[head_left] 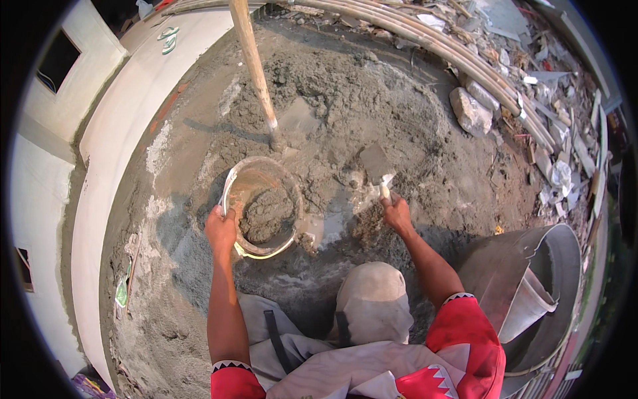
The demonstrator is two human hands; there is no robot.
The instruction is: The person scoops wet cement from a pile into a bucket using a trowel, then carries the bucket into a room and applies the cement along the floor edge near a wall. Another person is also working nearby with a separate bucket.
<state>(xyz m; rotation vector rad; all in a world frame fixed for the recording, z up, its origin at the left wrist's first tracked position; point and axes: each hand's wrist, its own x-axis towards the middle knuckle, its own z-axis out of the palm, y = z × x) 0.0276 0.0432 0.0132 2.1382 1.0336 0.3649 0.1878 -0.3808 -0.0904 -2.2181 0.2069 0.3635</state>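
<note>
My left hand [220, 228] grips the left rim of a bucket [298, 211], its fingers hooked over the edge. Inside the bucket lies a lump of wet grey mortar [268, 216], and the bucket's inner wall shows brownish smears. My right hand [397, 213] is closed round the handle of a trowel [374, 163]. The trowel's flat blade points away from me, over the spread of grey mortar [332, 93] on the ground. Just beyond the bucket, a long wooden handle [251, 63] stands slanting up out of the mortar, its lower end by a grey blade mostly buried.
A large dented drum [492, 272] lies on its side at the right. Rocks [471, 111], bundled poles [458, 54] and rubble [558, 126] line the far right. A pale ledge [119, 139] runs along the left wall, with green sandals [169, 40] on it.
</note>
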